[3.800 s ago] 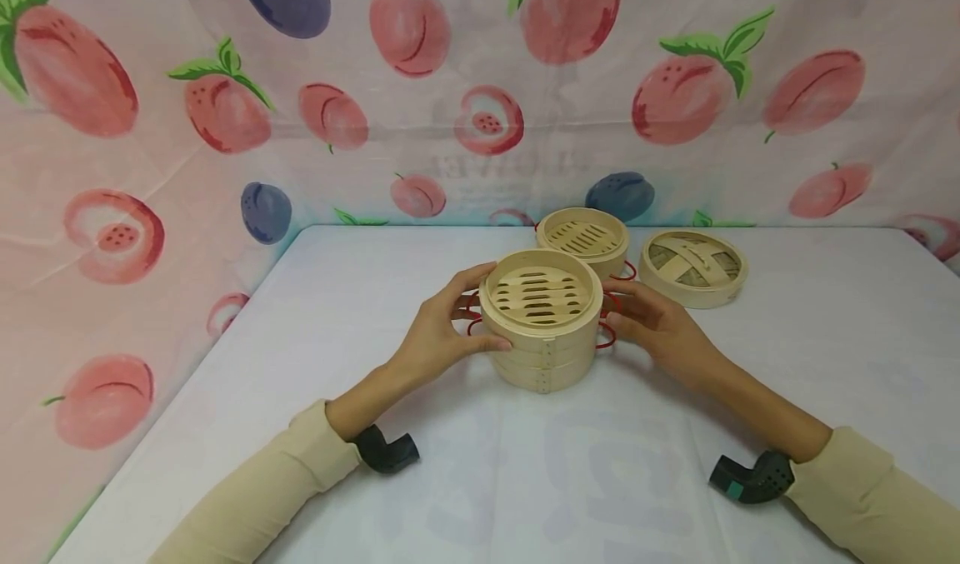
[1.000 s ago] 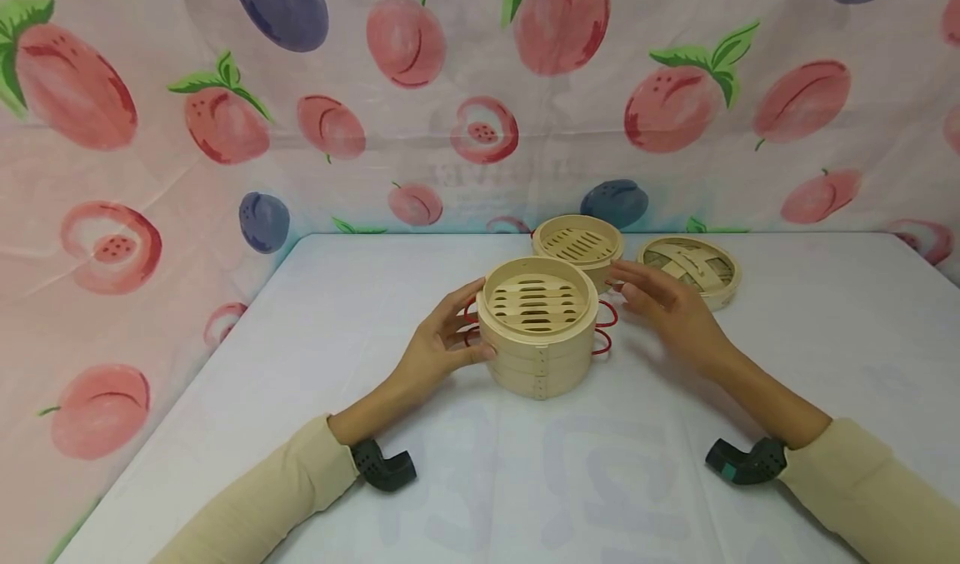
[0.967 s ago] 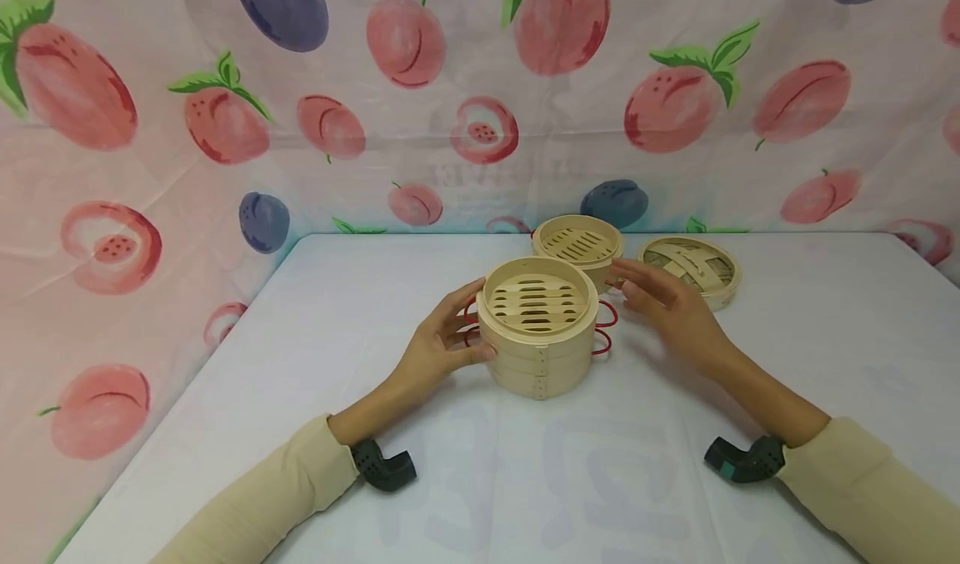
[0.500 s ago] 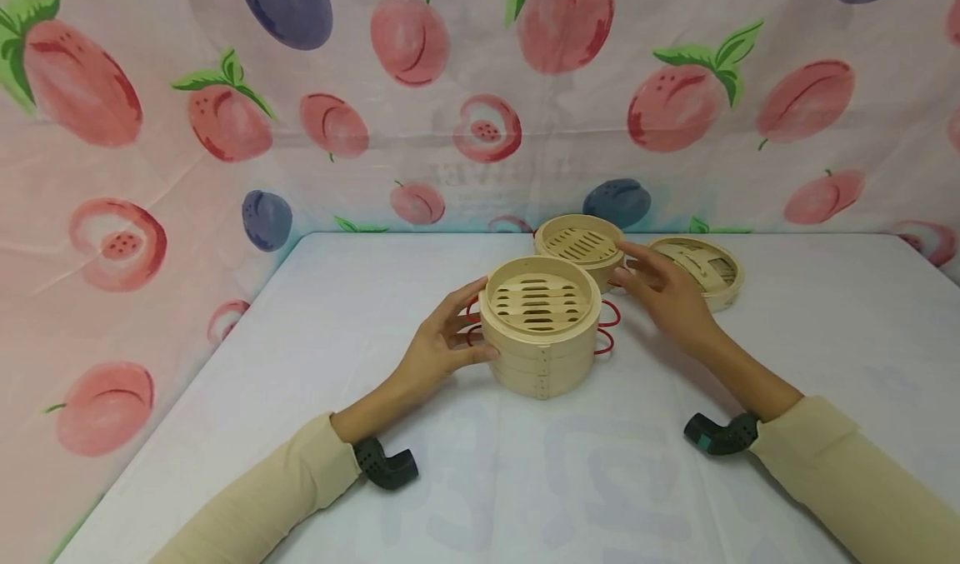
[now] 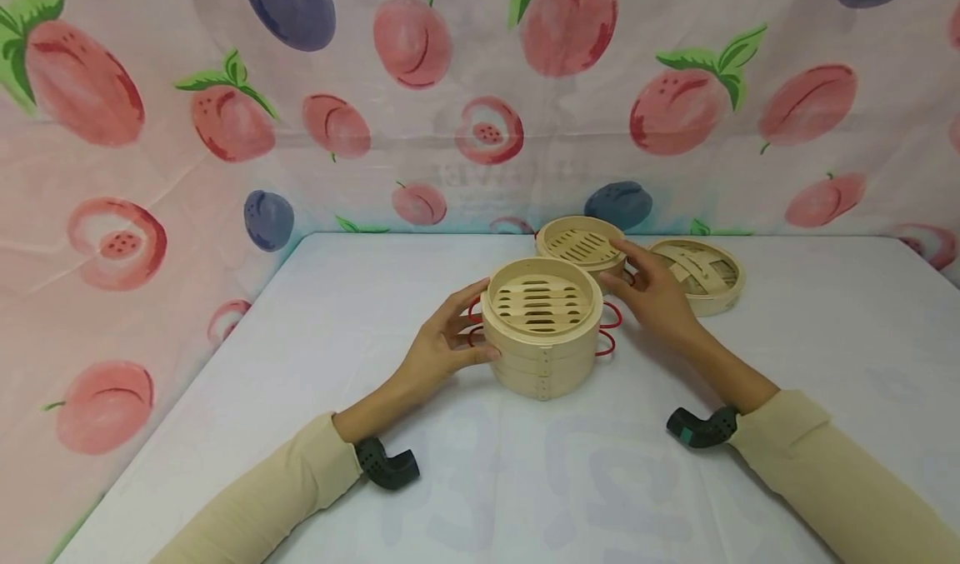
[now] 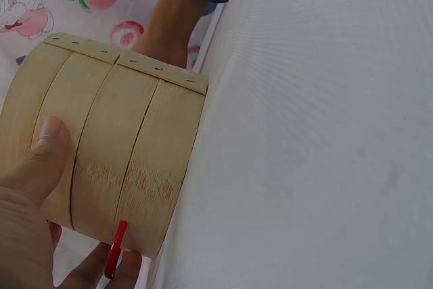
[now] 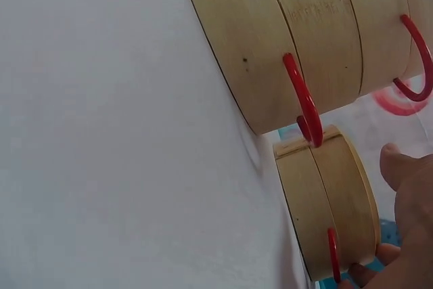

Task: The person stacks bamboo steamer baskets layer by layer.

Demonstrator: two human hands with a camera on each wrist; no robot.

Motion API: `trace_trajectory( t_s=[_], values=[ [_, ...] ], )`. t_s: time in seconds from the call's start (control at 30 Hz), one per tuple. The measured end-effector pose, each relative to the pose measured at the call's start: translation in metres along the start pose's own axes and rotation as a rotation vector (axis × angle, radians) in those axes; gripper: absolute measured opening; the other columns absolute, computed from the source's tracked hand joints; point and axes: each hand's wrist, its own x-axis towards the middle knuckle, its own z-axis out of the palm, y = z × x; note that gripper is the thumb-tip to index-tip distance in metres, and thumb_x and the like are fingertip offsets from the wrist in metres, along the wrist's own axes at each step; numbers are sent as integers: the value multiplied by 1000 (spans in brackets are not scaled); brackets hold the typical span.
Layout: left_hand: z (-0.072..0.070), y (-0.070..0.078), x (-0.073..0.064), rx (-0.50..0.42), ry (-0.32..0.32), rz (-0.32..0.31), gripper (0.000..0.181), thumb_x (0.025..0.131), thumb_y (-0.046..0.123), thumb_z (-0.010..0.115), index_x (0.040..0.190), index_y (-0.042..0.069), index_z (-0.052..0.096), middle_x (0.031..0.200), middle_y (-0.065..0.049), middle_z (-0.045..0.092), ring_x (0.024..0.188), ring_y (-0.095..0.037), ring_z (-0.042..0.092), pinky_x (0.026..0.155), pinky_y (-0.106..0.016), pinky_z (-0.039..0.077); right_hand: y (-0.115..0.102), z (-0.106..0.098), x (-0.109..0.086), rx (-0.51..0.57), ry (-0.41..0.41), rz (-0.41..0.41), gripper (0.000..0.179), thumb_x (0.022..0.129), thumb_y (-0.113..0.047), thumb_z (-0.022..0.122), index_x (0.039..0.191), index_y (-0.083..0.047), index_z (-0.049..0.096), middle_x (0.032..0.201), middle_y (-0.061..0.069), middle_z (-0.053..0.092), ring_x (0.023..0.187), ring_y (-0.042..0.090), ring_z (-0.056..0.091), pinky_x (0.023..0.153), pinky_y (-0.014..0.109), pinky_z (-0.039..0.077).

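Observation:
My left hand (image 5: pixel 442 339) grips the left side of a stack of two bamboo steamer baskets (image 5: pixel 525 364), thumb on the front wall, fingers behind by the red handles (image 6: pixel 116 252). The stack stands upright on the table, slatted floor showing inside its top rim. Behind it is another bamboo steamer basket (image 5: pixel 581 246), partly hidden by the stack. My right hand (image 5: pixel 660 301) reaches to that basket's right side, fingertips at its rim. In the right wrist view the thumb (image 7: pixel 396 167) stands apart from the basket wall and the fingers are near its red handle (image 7: pixel 334 255).
A round bamboo lid with crossed bands (image 5: pixel 708 272) lies at the back right, partly behind my right hand. The white-covered table (image 5: pixel 360 297) ends at a fruit-print curtain (image 5: pixel 420 139). Black wrist-worn devices (image 5: pixel 387 464) sit at both cuffs.
My right hand has left the right side of the front stack and moved back to the rear basket. The left hand stays on the stack, which has barely moved.

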Motion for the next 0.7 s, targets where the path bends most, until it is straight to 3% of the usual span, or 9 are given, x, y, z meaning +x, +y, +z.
trace_trajectory(
  t_s=[0.07, 0.13, 0.23, 0.3, 0.4, 0.47, 0.53, 0.63, 0.7],
  values=[
    [0, -1, 0, -7, 0, 1, 85, 77, -1, 77, 148, 25, 37, 148, -1, 36, 123, -28, 48, 95, -46, 45, 2, 2, 1, 2, -4, -6, 60, 95, -24, 62, 147, -7, 37, 140, 17, 40, 91, 26, 47, 71, 23, 41],
    [0, -1, 1, -12, -1, 3, 85, 77, -2, 77, 148, 25, 38, 148, -1, 37, 123, -29, 48, 95, -46, 45, 4, 3, 3, 14, -8, 3, 61, 94, -23, 63, 147, -6, 36, 148, 17, 32, 111, 31, 48, 87, 28, 44],
    [-1, -2, 0, -11, 3, -1, 86, 76, -5, 76, 147, 25, 38, 148, -1, 37, 123, -29, 49, 95, -46, 45, 5, 5, 4, 6, -5, 29, 62, 94, -24, 63, 147, -5, 36, 153, 19, 23, 131, 35, 37, 102, 38, 39],
    [0, -2, 0, -9, 8, -6, 87, 76, -7, 75, 147, 25, 38, 148, -1, 37, 123, -29, 49, 95, -46, 45, 3, 6, 4, 8, -6, 37, 61, 94, -21, 63, 146, -3, 36, 154, 21, 19, 138, 37, 26, 105, 48, 33],
    [0, 0, 0, -1, 11, -11, 87, 76, -9, 75, 148, 24, 38, 148, -1, 37, 123, -29, 49, 95, -46, 45, 1, 8, 4, -3, -7, 29, 58, 94, -16, 62, 144, -1, 38, 154, 23, 18, 139, 37, 22, 104, 49, 33],
    [1, 0, 1, 5, 13, -14, 88, 75, -9, 75, 148, 23, 37, 148, -2, 37, 123, -29, 49, 95, -45, 45, 0, 10, 5, -24, -3, 10, 55, 94, -12, 62, 143, 1, 40, 151, 24, 25, 131, 38, 36, 101, 45, 40],
    [1, 1, 1, 10, 15, -16, 88, 75, -8, 76, 148, 23, 37, 148, -1, 37, 122, -28, 49, 95, -45, 46, 0, 12, 6, -62, 5, -5, 52, 94, -9, 62, 141, 1, 43, 145, 25, 33, 114, 36, 47, 89, 40, 45],
    [1, 1, 1, 15, 15, -18, 87, 75, -7, 76, 148, 23, 37, 148, -2, 37, 122, -28, 49, 94, -44, 46, 1, 14, 8, -123, 24, -25, 48, 93, -7, 63, 137, 0, 47, 122, 23, 49, 84, 30, 46, 69, 36, 37],
    [1, 1, 1, 14, 15, -20, 87, 76, -7, 76, 148, 23, 37, 148, -1, 37, 122, -28, 50, 94, -44, 46, 0, 15, 8, -138, 33, -17, 45, 92, -7, 63, 134, -1, 49, 109, 21, 51, 81, 27, 45, 67, 34, 37]
  ],
)
